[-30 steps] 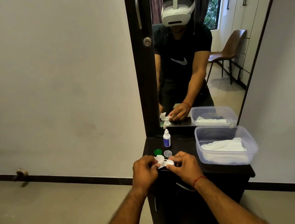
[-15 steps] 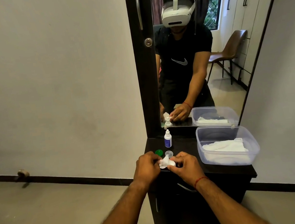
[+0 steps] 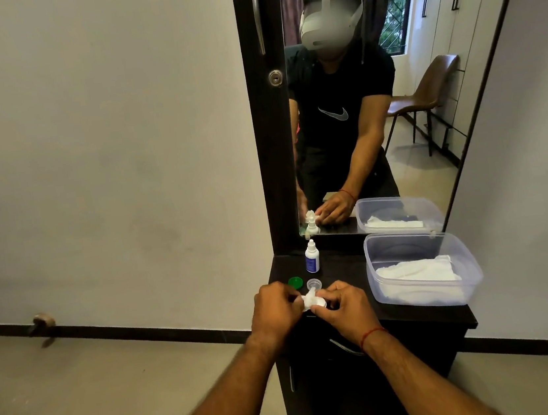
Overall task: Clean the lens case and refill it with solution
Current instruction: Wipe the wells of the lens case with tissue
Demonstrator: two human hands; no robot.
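Behind the hands, on the dark, smooth top [image 3: 348,263], a ribbed green cap [image 3: 295,282] and a clear cap [image 3: 314,284] lie side by side. A small white bottle [image 3: 312,257] with a blue label stands upright behind them, near the mirror [image 3: 396,144]. To the right is a clear plastic box [image 3: 462,287] with folded white cloth [image 3: 415,274] in it. At the front edge the left hand [image 3: 276,310] pinches a crumpled tissue [image 3: 309,297] against the white case [image 3: 319,303] — gripped by the right hand [image 3: 343,309], its fingers hiding most of it.
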